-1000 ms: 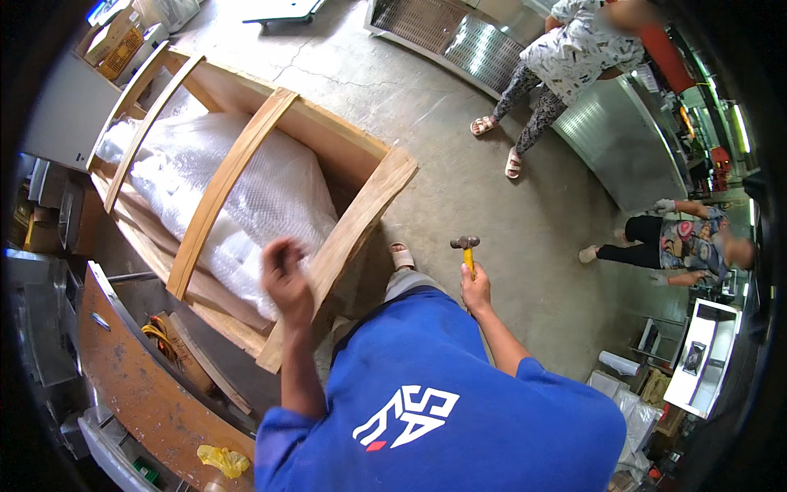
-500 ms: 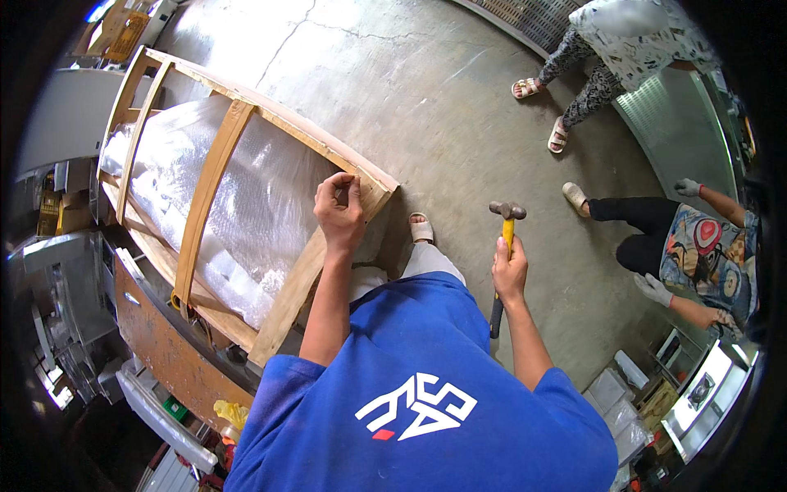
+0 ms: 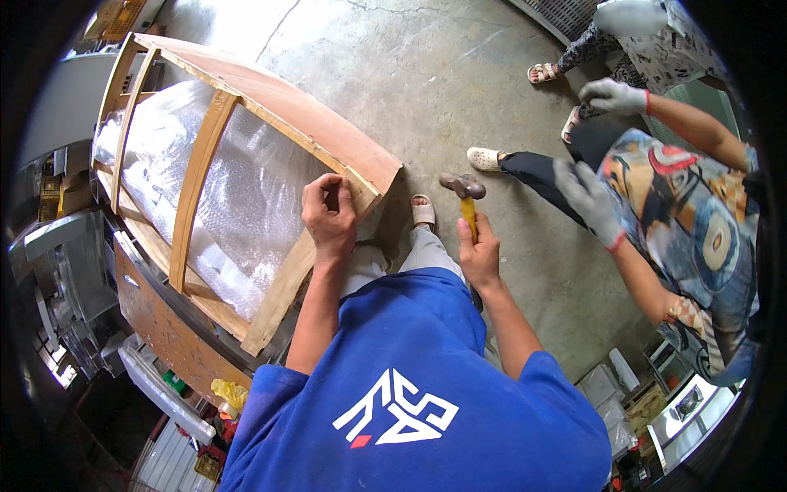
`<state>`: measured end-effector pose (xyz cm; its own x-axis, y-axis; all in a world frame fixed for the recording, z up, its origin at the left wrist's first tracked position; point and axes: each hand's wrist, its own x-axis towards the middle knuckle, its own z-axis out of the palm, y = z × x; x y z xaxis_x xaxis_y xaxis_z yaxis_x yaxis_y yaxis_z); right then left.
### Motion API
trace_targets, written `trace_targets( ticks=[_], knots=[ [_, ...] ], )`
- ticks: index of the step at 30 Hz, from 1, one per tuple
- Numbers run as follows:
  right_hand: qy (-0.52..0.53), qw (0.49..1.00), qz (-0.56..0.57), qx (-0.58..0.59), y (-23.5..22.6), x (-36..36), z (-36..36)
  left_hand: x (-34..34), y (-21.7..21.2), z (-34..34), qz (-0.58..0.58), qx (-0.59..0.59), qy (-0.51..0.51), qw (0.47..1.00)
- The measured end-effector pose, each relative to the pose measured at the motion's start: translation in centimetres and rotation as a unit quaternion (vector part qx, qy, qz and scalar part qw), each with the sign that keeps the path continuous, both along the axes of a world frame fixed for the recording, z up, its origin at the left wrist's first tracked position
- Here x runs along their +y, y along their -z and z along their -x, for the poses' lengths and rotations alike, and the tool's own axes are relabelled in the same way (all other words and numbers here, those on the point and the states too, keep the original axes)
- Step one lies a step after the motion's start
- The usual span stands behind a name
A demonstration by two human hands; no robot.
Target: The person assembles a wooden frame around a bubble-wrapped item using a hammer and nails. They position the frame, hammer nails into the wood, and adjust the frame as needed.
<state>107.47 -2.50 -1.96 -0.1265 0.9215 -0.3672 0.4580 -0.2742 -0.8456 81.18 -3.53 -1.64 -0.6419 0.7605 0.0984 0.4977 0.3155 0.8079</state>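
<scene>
My right hand point(image 3: 481, 254) is wrapped round a hammer point(image 3: 468, 192) with a dark metal head and a yellow handle, its head raised just right of the crate's near corner. At that corner my left hand point(image 3: 330, 215) rests over the wooden frame, fingers curled into a pinch. Whatever those fingers hold is too small to make out. The wooden crate point(image 3: 202, 174) has slats across its top and a plywood side. Bubble wrap point(image 3: 266, 176) covers the contents between the slats.
A co-worker point(image 3: 672, 209) in grey gloves leans in close on the right; another person point(image 3: 684, 41) stands behind. Left of me lies a worn brown board point(image 3: 168, 320) beside metal parts. Wrapped goods point(image 3: 607, 398) and a metal appliance point(image 3: 693, 410) stand at the lower right.
My right hand has brought the hammer left and up, nearer the crate corner. My left hand stays at the corner. The gloved co-worker has stepped closer from the right, hands raised.
</scene>
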Motion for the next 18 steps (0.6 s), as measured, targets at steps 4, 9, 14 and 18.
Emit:
trace_targets(
  ticks=[4,9,14,18],
  knots=[
    [-0.038,0.999,0.005,0.006,-0.6,-0.1,0.5,0.0,-0.3,-0.2,0.008,-0.007,-0.01,1.0],
    [-0.054,0.998,-0.016,0.018,0.0,-0.8,0.6,-0.2,0.0,0.1,-0.007,-0.001,0.005,1.0],
    [-0.057,0.998,-0.032,0.022,0.1,-0.9,0.8,-0.2,0.3,0.3,-0.029,0.075,0.041,0.996],
    [-0.067,0.998,-0.01,0.015,-0.9,-0.4,1.3,0.4,-0.9,-0.2,0.002,0.071,0.029,0.997]
  ],
)
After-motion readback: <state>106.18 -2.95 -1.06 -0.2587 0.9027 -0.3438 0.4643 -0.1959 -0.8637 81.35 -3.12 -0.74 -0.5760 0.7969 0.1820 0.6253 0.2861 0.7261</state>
